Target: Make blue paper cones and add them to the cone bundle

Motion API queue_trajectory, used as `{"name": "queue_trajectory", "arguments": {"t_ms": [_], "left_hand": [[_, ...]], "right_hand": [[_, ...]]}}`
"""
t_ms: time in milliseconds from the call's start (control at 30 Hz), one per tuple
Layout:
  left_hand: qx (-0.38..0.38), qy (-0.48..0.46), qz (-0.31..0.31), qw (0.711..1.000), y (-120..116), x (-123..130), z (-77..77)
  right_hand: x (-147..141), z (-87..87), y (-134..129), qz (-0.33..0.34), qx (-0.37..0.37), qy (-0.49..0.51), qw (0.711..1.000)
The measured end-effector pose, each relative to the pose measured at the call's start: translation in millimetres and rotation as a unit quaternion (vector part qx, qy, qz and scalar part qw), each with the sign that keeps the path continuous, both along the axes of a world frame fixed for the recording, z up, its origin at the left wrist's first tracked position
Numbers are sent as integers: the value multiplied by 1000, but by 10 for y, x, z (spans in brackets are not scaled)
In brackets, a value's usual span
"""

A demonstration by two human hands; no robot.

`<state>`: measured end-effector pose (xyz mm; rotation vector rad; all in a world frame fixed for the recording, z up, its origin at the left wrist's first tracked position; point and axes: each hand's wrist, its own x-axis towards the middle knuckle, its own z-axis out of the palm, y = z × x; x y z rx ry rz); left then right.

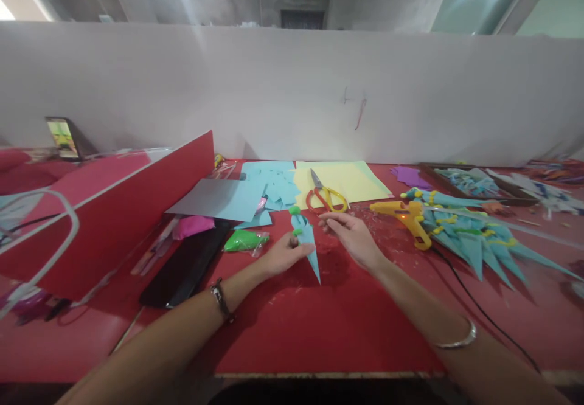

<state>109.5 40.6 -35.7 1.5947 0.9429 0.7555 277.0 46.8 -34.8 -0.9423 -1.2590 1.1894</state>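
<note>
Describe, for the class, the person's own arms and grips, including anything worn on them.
Both forearms are bare, with no sleeves in view. The left grip and right grip are ungloved, each a slender human hand. The left wrist has a dark bracelet with a paler, silvery part; the right forearm has a thin, shiny silver bangle.

Holds a blue paper cone [307, 233] with green trim [295, 210] in the left hand [286, 254], with the right hand [350, 238] curled just beside it. Works over a red table [328, 338], with scissors [325, 193] on yellow paper [358, 180] behind, a glue gun [405, 213] beside more blue cones [472, 248] at right, and a green packet [244, 241] at left.
</note>
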Motion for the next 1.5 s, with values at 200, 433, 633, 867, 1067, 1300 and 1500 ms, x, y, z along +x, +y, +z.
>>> {"name": "queue_trajectory", "arguments": {"t_ms": [200,433,633,867,1067,1300,1500], "left_hand": [[-1,25,-37,999,-28,-48,-10],[5,22,-68,997,-61,-41,47],[25,60,-40,997,-66,-42,11],[50,88,-44,994,-70,-43,46],[56,96,-26,993,-64,-31,43],[58,95,-33,993,-70,-18,57],[62,111,-28,991,-61,-29,27]], "right_hand": [[-25,162,-112,-21,27,-24,999],[-64,198,-193,-63,69,-77,993],[-89,187,-252,-66,107,-78,989],[-142,286,-360,-90,231,-186,951],[-179,262,-384,-88,238,-198,947],[-171,257,-376,-70,273,-220,934],[-188,235,-354,-59,276,-239,929]]}}
